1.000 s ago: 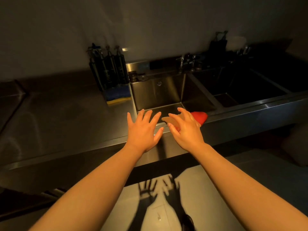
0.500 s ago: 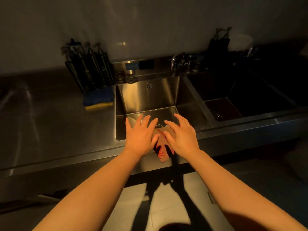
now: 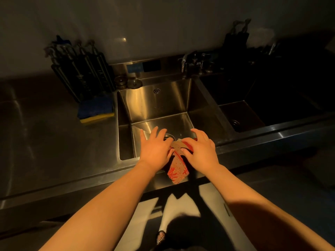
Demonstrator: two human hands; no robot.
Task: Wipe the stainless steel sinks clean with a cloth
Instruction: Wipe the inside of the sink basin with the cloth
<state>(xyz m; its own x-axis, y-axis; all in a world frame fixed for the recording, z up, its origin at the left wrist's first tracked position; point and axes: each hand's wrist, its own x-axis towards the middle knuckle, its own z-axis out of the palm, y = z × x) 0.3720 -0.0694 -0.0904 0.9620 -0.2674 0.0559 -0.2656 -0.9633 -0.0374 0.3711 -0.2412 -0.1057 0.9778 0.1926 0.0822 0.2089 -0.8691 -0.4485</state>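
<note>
Cloth drawn out between both hands at the front rim of the left sink.

Nearest, the cloth (image 3: 177,169) is seen hanging over the front edge of the desk (image 3: 54,142). A second ago only a red corner was shown beside the right hand (image 3: 201,150), and more of its length has been drawn out since. Its upper end is pinched by the right hand, fingers curled. The left hand (image 3: 155,149) is held with fingers spread and straight, its thumb side touching the cloth. Both hands have been carried forward over the left sink (image 3: 163,104), above the drain (image 3: 170,136). Wiping is judged not yet begun: the cloth is being opened for a first pass. Farther off, the sponge (image 3: 96,112) and tap (image 3: 190,63) are left untouched, and the right sink (image 3: 241,113) lies in shadow.
</note>
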